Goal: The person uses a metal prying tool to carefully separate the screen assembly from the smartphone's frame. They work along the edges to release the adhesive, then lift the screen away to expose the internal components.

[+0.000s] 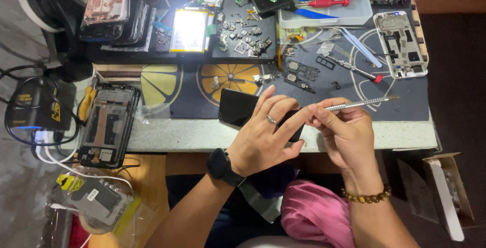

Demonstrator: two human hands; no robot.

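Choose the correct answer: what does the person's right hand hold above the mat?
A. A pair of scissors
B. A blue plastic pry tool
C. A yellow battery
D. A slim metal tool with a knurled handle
D: the right hand grips a slim metal tool whose tip points to the right, while the left hand holds a dark phone.

Left hand [263,139] and right hand [344,134] meet, fingers [283,107] curled in grip.
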